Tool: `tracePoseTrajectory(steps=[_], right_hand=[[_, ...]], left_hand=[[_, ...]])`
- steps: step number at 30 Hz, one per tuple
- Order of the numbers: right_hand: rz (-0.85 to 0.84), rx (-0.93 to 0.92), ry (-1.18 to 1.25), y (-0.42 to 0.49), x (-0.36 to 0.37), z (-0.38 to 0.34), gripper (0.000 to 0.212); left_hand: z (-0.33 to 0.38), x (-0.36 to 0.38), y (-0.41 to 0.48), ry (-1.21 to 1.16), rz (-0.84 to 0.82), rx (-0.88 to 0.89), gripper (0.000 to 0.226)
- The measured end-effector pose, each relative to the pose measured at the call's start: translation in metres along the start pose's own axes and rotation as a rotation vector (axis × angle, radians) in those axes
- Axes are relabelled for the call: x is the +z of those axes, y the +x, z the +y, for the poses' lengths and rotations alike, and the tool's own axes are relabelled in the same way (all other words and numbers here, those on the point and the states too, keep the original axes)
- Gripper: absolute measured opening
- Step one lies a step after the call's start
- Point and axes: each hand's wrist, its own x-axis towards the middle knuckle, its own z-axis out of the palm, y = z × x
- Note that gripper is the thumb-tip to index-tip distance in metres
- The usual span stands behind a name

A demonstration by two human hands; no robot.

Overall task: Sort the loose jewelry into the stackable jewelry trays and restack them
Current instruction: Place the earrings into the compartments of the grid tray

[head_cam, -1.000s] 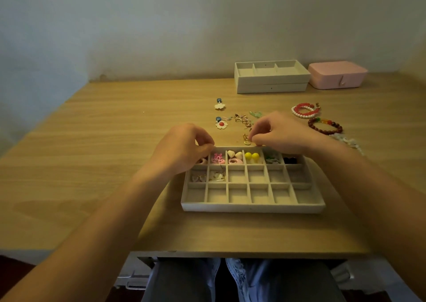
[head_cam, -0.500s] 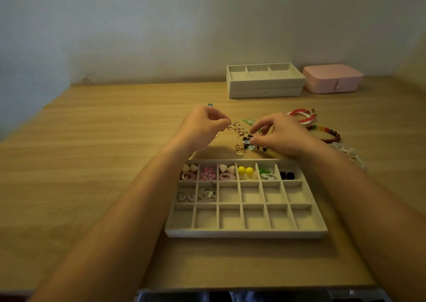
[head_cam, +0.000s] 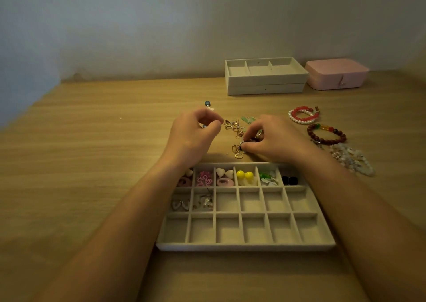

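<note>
A beige tray with many small compartments lies on the desk in front of me. Its far row holds pairs of earrings: pink, white hearts, yellow balls, green, black. Beyond the tray lies a heap of loose gold earrings. My left hand pinches a small gold piece at the left edge of the heap. My right hand pinches a dark earring next to a gold one on the desk.
Two stacked beige trays and a pink jewelry box stand at the back by the wall. Bead bracelets, red and white, dark red and clear, lie to the right. A small blue earring lies behind my left hand.
Both hands left the tray's far row and reached forward to the loose heap. Each now pinches a piece there. My view has dipped, so the tray sits lower.
</note>
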Motion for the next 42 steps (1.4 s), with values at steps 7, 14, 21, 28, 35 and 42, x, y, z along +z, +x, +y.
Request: tracePoseTrajectory(steps=[7,14,21,28,35,42], right_hand=[[0.044,-0.023,-0.129,-0.004,-0.004,-0.006,0.030],[0.258,-0.052,0.087,-0.004,-0.004,-0.002,0.021],[0.243,-0.076,0.735,-0.016,-0.016,-0.023,0.015],[0.198,-0.097,0.951,-0.028,-0.017,-0.030,0.024],[0.252,-0.074,0.863,-0.029,-0.016,-0.030,0.025],[0.208,-0.077,0.924,-0.029,-0.017,-0.025,0.023]], left_hand=[[-0.003,0.001,-0.001,0.036,-0.003,-0.005,0.012],[-0.001,0.001,-0.001,0.067,-0.022,0.023,0.012],[0.017,-0.001,-0.009,-0.233,-0.288,0.027,0.030],[0.018,-0.007,-0.013,-0.760,-0.449,-0.252,0.032],[0.016,-0.007,-0.014,-0.608,-0.380,-0.223,0.025],[0.018,-0.012,-0.013,-0.644,-0.306,-0.274,0.016]])
